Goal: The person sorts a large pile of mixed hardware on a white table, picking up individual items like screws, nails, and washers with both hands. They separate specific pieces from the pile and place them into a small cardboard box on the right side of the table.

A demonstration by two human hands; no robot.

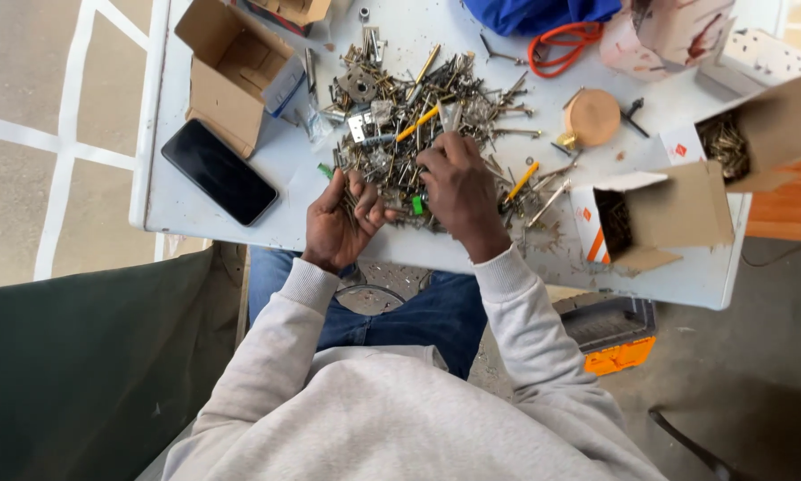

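Observation:
A big heap of mixed screws, nails and small metal brackets (427,107) covers the middle of a white table (240,200). My left hand (340,221) is cupped palm up at the heap's near edge and holds a small bunch of screws. My right hand (458,191) lies palm down on the heap, its fingers pinching among the screws near a small green plug (416,205). Yellow plastic anchors (521,181) lie scattered among the metal.
A black phone (218,171) lies at the table's left, by an open cardboard box (231,76). Open boxes of screws (650,214) stand at the right, with a round copper-coloured disc (592,118), an orange cord (561,43) and a grey-and-orange case (610,331) on the floor.

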